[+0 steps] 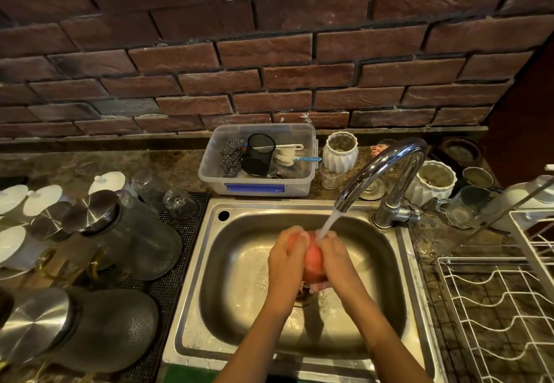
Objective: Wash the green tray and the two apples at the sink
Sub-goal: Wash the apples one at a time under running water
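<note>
A red apple (314,259) is held between both my hands over the middle of the steel sink (239,292). My left hand (286,258) wraps its left side and my right hand (337,258) its right side. Water streams from the chrome tap (386,167) onto the apple's top. A strip of something green (186,378) shows at the sink's front edge, at the bottom of the frame; I cannot tell if it is the tray. No other apple is visible.
A clear plastic box (257,185) with scourers and brushes stands behind the sink. Glass jars with steel lids (120,232) and white lids crowd the left counter. A white wire dish rack (503,316) fills the right. White ribbed pots (340,152) sit by the tap.
</note>
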`<state>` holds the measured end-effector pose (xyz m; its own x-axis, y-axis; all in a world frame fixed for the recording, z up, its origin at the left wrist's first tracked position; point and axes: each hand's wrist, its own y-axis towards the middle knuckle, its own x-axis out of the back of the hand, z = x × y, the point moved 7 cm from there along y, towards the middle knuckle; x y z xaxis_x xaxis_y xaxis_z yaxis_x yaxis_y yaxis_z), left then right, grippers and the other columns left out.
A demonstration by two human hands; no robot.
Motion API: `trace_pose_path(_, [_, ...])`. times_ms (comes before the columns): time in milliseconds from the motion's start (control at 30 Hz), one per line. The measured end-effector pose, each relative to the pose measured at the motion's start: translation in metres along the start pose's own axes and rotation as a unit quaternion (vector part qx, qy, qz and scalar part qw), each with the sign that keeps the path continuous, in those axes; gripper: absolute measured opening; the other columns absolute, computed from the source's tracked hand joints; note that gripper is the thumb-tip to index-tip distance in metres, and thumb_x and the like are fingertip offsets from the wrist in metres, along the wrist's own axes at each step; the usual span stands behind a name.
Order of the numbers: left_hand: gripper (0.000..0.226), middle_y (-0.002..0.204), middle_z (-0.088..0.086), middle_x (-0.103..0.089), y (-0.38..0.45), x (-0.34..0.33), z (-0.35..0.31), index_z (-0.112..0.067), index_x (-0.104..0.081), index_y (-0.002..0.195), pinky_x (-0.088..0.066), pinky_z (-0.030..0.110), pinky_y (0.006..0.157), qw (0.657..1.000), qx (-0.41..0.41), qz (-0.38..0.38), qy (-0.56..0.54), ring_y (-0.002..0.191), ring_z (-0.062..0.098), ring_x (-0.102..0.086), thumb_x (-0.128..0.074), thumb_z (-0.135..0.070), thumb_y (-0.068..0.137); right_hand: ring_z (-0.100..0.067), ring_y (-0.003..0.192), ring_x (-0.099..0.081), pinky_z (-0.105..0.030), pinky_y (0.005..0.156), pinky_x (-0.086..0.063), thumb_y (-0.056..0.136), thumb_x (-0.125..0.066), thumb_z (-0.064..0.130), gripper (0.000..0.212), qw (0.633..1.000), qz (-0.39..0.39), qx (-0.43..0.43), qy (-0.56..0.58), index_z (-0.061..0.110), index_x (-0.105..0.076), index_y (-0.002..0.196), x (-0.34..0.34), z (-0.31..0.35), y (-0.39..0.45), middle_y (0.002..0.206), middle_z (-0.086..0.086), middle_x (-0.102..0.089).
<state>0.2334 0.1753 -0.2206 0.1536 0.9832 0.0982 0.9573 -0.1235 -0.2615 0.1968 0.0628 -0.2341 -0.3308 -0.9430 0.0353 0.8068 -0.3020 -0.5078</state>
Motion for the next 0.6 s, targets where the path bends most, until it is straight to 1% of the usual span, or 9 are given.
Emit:
trace_pose_path(67, [0.017,0.100,-0.008,-0.072,0.000,0.001,0.001,-0.033,-0.072,0.098,-0.055,0.044,0.093,0.998,0.051,-0.034,-0.030,0.100,0.014,-0.067,-0.055,-0.032,0.097,-0.008,0.104,-0.060,-0.028,0.076,-0.055,0.098,-0.040,0.054,0.019,0.996,0.010,0.066,-0.053,0.049,-0.048,0.115,-0.002,0.005,-0.004,0.111,0.019,-0.058])
trace_pose_path(100, [0.018,0.098,-0.005,-0.072,-0.001,0.001,0.003,-0.031,-0.073,0.095,-0.056,0.043,0.089,0.995,0.077,-0.049,-0.038,0.099,0.016,-0.067,-0.054,-0.032,0.096,-0.004,0.103,-0.060,-0.022,0.079,-0.051,0.096,-0.042,0.056,0.025,0.993,0.012,0.090,-0.074,0.051,-0.045,0.121,-0.002,0.007,-0.006,0.110,0.023,-0.058])
trace_pose_path(200, [0.027,0.097,0.011,-0.074,-0.011,-0.003,0.018,-0.018,-0.074,0.094,-0.057,0.036,0.070,0.974,0.187,-0.069,-0.103,0.093,0.027,-0.069,-0.053,-0.035,0.090,-0.002,0.107,-0.059,-0.014,0.081,-0.047,0.096,-0.050,0.049,0.042,0.990,0.020,0.118,-0.080,0.038,-0.045,0.136,-0.004,0.009,-0.009,0.120,0.016,-0.059])
trace_pose_path(233, [0.030,0.096,0.013,-0.074,-0.015,-0.004,0.021,-0.016,-0.074,0.096,-0.056,0.034,0.067,0.967,0.212,-0.067,-0.124,0.092,0.028,-0.070,-0.051,-0.035,0.090,-0.004,0.109,-0.060,-0.014,0.082,-0.048,0.096,-0.054,0.045,0.042,0.990,0.022,0.117,-0.074,0.035,-0.048,0.136,-0.005,0.009,-0.008,0.122,0.014,-0.059])
trace_pose_path(300, [0.033,0.102,0.014,-0.073,-0.016,-0.006,0.021,-0.017,-0.071,0.102,-0.056,0.034,0.068,0.966,0.221,-0.055,-0.120,0.095,0.027,-0.069,-0.047,-0.037,0.094,-0.008,0.106,-0.064,-0.017,0.082,-0.053,0.095,-0.059,0.037,0.033,0.992,0.006,0.108,-0.058,0.032,-0.056,0.127,-0.003,0.008,-0.008,0.117,0.010,-0.064])
trace_pose_path(400, [0.031,0.110,0.006,-0.067,-0.016,-0.010,0.017,-0.033,-0.063,0.110,-0.060,0.041,0.081,0.983,0.173,-0.008,-0.057,0.099,0.022,-0.067,-0.039,-0.050,0.100,-0.015,0.096,-0.067,-0.032,0.080,-0.057,0.096,-0.058,0.028,0.013,0.997,-0.036,0.070,0.007,0.029,-0.065,0.106,0.005,0.006,-0.007,0.107,0.000,-0.069])
trace_pose_path(467, [0.024,0.113,-0.002,-0.063,-0.022,-0.014,0.015,-0.048,-0.058,0.108,-0.062,0.039,0.081,0.992,0.123,0.015,-0.021,0.099,0.017,-0.066,-0.037,-0.057,0.100,-0.022,0.095,-0.064,-0.036,0.077,-0.055,0.098,-0.051,0.025,0.018,0.996,-0.060,0.033,0.048,0.023,-0.069,0.098,0.011,0.008,-0.002,0.104,-0.005,-0.067])
trace_pose_path(533, [0.016,0.126,-0.008,-0.053,-0.025,-0.012,0.011,-0.054,-0.054,0.110,-0.060,0.022,0.071,0.998,0.055,0.017,0.014,0.105,0.012,-0.061,-0.041,-0.052,0.100,-0.025,0.093,-0.063,-0.036,0.077,-0.053,0.099,-0.047,0.022,0.023,0.996,-0.060,-0.027,0.053,0.018,-0.070,0.097,0.010,0.009,0.003,0.103,-0.009,-0.066])
trace_pose_path(600, [0.021,0.132,-0.018,-0.042,-0.023,-0.009,0.004,-0.058,-0.051,0.114,-0.054,0.009,0.069,0.997,-0.021,0.030,0.068,0.112,0.003,-0.054,-0.051,-0.044,0.099,-0.029,0.092,-0.063,-0.040,0.082,-0.053,0.099,-0.046,0.024,0.025,0.988,-0.054,-0.129,0.070,0.014,-0.069,0.104,0.007,0.004,0.004,0.101,-0.013,-0.067])
